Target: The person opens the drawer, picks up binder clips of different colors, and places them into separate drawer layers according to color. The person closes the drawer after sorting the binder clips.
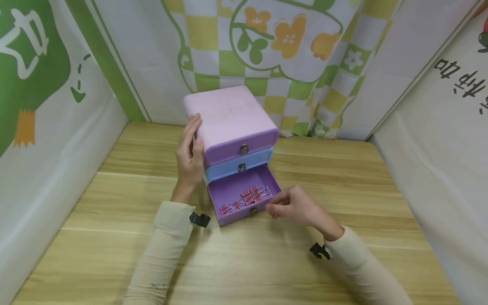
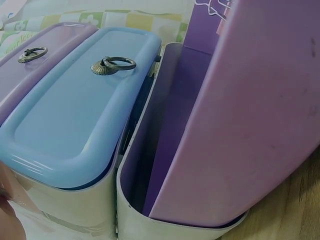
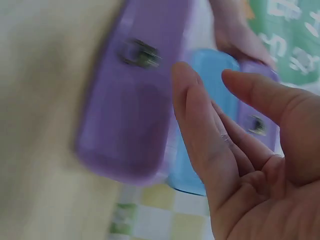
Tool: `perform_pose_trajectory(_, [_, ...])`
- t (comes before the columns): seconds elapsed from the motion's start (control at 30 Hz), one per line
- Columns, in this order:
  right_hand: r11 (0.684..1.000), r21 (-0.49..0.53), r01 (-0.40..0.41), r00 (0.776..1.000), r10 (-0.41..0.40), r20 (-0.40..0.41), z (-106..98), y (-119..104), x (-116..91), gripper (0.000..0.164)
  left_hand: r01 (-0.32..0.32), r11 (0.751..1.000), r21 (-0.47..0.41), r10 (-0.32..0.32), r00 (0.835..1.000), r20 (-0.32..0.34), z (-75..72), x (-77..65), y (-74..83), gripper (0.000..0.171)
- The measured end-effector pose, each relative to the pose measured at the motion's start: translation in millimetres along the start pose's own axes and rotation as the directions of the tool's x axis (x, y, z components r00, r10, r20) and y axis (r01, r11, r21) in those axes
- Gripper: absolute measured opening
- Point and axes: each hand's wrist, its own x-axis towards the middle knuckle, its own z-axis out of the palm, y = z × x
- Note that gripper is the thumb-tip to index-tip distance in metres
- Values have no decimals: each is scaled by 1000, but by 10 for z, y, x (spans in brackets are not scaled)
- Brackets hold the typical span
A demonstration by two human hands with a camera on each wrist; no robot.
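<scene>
A small three-tier drawer cabinet [image 1: 232, 112] with a pink top stands towards the back of the table. Its bottom purple drawer [image 1: 228, 190] is pulled out, and several pink binder clips [image 1: 252, 195] lie along its front. The purple top drawer [image 1: 225, 153] and the blue middle drawer [image 2: 65, 120] are closed, each with a ring pull. Against the cabinet's left side rests my left hand [image 1: 189, 159], fingers extended up to the top edge. My right hand [image 1: 295, 206] is by the right front corner of the pulled-out drawer; thumb and fingers stand apart, holding nothing.
The wooden table [image 1: 114, 220] spreads out around the cabinet. A checked, flower-print curtain [image 1: 274, 84] hangs close behind it, with printed fabric walls on both sides. Small black devices, such as the one at the right cuff [image 1: 319, 251], sit on the wrists.
</scene>
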Motion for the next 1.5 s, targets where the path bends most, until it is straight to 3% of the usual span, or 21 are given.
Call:
perform_pose_trajectory(0.2, [989, 127, -71, 996, 64, 62, 258, 234, 32, 21, 5, 1000, 6, -5, 1000, 3, -24, -23, -233, 50])
perform_pose_trajectory(0.37, [939, 299, -171, 984, 149, 96, 432, 335, 102, 25, 7, 1000, -1, -7, 1000, 4, -33, -28, -258, 50])
perform_pose_trajectory(0.53, [894, 393, -216, 976, 190, 104, 530, 340, 153, 27, 2, 1000, -2, -2, 1000, 3, -31, -27, -252, 50])
perform_pose_trajectory(0.87, [826, 511, -239, 971, 190, 146, 627, 368, 237, 28, -10, 1000, -9, 10, 1000, 4, -26, -17, -234, 49])
perform_pose_trajectory(1.23, [820, 490, -297, 951, 204, 234, 621, 353, 249, 28, -14, 1000, -21, 14, 1000, 4, -34, -29, -250, 49])
perform_pose_trajectory(1.5, [697, 619, -361, 933, 269, 241, 689, 328, 285, 32, -8, 1000, -21, 8, 1000, 7, -30, -28, -245, 49])
